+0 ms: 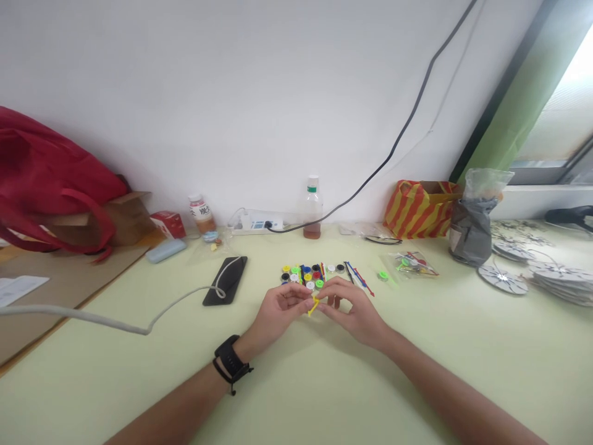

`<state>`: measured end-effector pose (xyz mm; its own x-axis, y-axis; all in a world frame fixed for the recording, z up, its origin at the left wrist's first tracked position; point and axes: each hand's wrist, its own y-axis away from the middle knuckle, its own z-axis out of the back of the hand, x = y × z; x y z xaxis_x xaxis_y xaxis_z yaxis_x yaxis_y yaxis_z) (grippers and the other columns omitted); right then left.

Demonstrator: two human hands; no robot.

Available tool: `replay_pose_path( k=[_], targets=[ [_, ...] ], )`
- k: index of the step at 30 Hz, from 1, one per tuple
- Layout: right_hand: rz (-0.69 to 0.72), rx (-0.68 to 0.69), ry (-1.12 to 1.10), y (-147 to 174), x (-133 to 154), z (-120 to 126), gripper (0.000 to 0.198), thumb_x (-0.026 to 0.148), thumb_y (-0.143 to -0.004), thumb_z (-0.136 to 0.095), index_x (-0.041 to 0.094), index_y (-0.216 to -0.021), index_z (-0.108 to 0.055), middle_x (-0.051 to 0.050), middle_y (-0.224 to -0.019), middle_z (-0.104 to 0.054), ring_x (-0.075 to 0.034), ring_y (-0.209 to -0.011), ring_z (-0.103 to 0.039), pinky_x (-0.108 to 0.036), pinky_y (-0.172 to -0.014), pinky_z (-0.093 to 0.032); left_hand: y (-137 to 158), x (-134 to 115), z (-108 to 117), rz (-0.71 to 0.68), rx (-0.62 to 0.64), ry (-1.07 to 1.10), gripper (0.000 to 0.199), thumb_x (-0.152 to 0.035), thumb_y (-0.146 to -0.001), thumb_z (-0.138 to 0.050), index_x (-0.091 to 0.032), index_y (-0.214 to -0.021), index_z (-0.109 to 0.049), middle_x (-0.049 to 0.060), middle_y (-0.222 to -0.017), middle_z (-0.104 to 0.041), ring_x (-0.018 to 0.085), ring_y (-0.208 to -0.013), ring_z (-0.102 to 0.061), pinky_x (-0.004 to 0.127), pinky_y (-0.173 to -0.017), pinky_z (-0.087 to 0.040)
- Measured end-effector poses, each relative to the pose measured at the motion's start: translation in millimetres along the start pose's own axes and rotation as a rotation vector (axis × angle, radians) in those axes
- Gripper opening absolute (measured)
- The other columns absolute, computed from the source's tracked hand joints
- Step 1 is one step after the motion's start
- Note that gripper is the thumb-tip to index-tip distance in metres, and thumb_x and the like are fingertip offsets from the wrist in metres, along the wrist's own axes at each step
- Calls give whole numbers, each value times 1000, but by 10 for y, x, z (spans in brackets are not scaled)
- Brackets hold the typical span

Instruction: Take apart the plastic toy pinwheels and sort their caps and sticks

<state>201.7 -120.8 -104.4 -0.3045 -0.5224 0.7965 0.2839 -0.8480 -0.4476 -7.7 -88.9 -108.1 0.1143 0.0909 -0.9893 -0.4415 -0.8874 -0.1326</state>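
Observation:
Between the fingertips of both hands is a small yellow plastic piece, its lower end sticking out toward me. My left hand, with a black watch on the wrist, pinches it from the left. From the right, my right hand closes thumb and fingers on it. Just beyond the fingers lie several small round pieces in yellow, green, white, black, blue and red, such as a red one. Thin coloured plastic sticks lie beside them on the pale green table. My fingers partly hide the nearest round pieces.
A phone with a grey cable lies left. Behind stand a bottle, a power strip and a striped bag. A plastic bag of parts, a loose green piece and stacked discs are right.

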Motion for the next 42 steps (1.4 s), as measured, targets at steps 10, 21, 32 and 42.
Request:
replay_pose_path(
  k=[10, 21, 32, 42],
  targets=[
    [-85, -397, 322, -141, -234, 580, 30, 49, -97, -53, 21, -97, -63, -7, -84, -69, -19, -69, -61, -31, -64, -49, 12, -3, -20, 100, 71, -108, 38, -50, -91, -69, -15, -104, -72, 10, -90, -73, 19, -79, -68, 30, -74, -55],
    [-585, -45, 987, -116, -827, 904, 17, 21, -92, -55, 20, -79, -65, -9, -84, -71, -21, -77, -64, -30, -61, -34, 27, 30, -24, 119, 87, -140, 33, -46, -87, -74, -17, -102, -72, 8, -92, -71, 18, -82, -68, 28, -73, -54],
    [-578, -183, 1081, -111, -986, 1045, 19, 28, -95, -55, 20, -98, -72, -11, -106, -70, -24, -90, -65, -31, -63, -35, 43, 50, -8, 135, 105, -141, 31, -44, -86, -75, -18, -102, -73, 9, -100, -72, 19, -88, -69, 29, -79, -56],
    [-167, 22, 660, -98, -621, 737, 21, 28, -95, -52, 23, -96, -72, -5, -93, -68, -18, -79, -63, -29, -71, -43, 42, 42, -23, 138, 102, -150, 30, -43, -85, -76, -17, -100, -74, 8, -96, -72, 19, -87, -69, 30, -79, -56]
  ],
)
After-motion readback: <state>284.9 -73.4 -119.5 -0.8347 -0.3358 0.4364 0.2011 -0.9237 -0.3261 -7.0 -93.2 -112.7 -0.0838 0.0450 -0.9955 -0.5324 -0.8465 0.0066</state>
